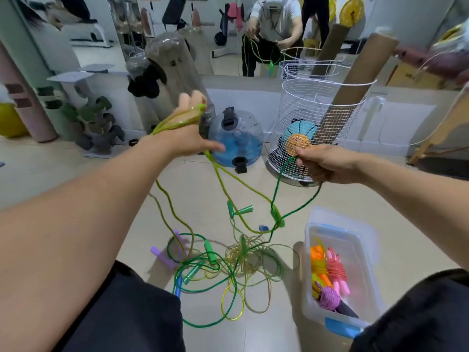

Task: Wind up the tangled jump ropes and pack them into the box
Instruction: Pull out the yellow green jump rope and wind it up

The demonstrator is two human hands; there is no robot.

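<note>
Two hands are raised above the tangled rope pile [228, 265] on the floor: the left hand [189, 130] has yellow-green rope [218, 171] looped around its spread fingers, the right hand [322, 162] pinches dark green rope [278, 184]. Both strands slope down to the pile. Right of the pile, touching the person's knee, stands the clear box [355, 240] with wound ropes inside.

Glossy translucent plastic box [341, 252], white wire-mesh basket [317, 110], smooth shiny ropes [223, 270].

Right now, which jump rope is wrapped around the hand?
The yellow-green rope, looped around the left hand. The right hand only pinches the dark green rope; the other ropes lie on the floor.
</note>
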